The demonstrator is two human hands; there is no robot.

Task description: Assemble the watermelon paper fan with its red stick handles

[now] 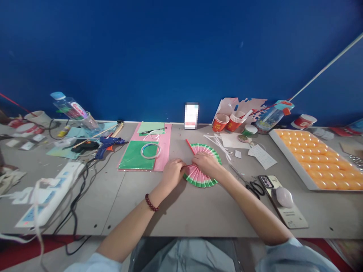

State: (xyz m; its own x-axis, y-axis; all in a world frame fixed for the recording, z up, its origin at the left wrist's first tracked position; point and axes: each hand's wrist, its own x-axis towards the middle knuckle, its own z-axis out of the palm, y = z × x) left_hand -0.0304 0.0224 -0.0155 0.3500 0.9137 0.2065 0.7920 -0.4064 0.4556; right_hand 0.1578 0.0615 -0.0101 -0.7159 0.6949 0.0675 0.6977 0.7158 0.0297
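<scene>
Blue wall fills the space beyond the fingers, and beneath them runs the grey counter. Well to the right of the fingers lies a white-edged tray full of orange balls. Well to their left, nearer the body, stretches a white power strip. Left of the fingers and slightly beyond, a pink sheet lies flat, a green packet on top. Directly under the fingers is the paper fan, its pink pleats bordered in green, spread wide on the counter. Over its middle rests the right hand, fingers close together and curled onto the pleats; whether they grip is hidden. At the fan's left edge the left hand has its fingers drawn together, pinching the lower red strip. Right of the fingers and nearer the body lies a phone. A blue glue gun lies left of the fingers, past the pink sheet. Red paper cups stand beyond the fingers, to the right. Scissors with black handles lie between the fingers and the phone. Left of the fingers, a tape roll rests on the green packet. A beaded bracelet circles the left wrist.
</scene>
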